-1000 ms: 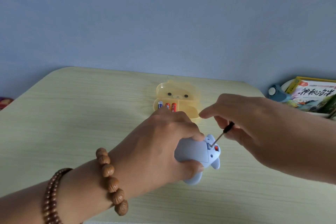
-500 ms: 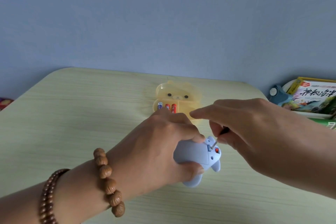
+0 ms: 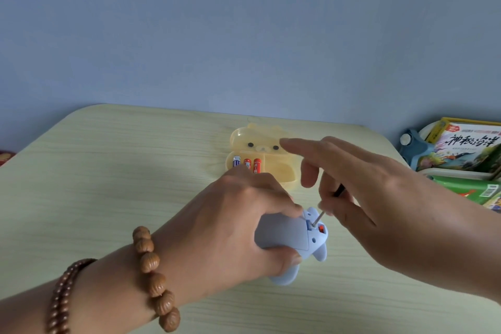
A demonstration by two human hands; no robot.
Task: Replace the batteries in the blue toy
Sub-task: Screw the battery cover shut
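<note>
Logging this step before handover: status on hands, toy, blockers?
Left hand clamps blue toy on table. Right hand holds screwdriver, tip in toy's screw recess. Batteries in open yellow case behind. Nothing in the way.

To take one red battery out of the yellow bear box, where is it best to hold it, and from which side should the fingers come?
Probably from above, pinching the upper end of a red battery. The batteries lie side by side in the left compartment of the yellow box, close to the blue one, so their long sides are crowded. The lid is open, so the top is free.
</note>
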